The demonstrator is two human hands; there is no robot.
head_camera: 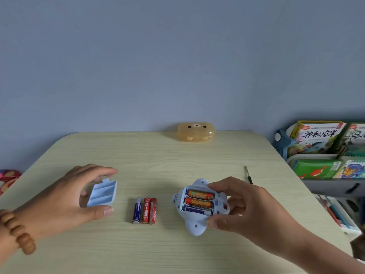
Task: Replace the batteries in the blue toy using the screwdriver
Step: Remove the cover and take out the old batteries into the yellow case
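Note:
The blue toy lies upside down on the table, its battery bay uncovered, with two orange batteries and a dark one inside. My right hand grips the toy from its right side. The pale blue battery cover rests inside-up on the table to the left. My left hand hovers over it with fingers spread, thumb and fingers on either side; contact is unclear. Three loose batteries, one blue and two red, lie side by side between cover and toy. The black screwdriver lies beyond my right hand.
A tan bear-face box stands at the table's far edge by the wall. A shelf of children's books stands right of the table. A colourful object shows at the left edge. A wooden bead bracelet circles my left wrist.

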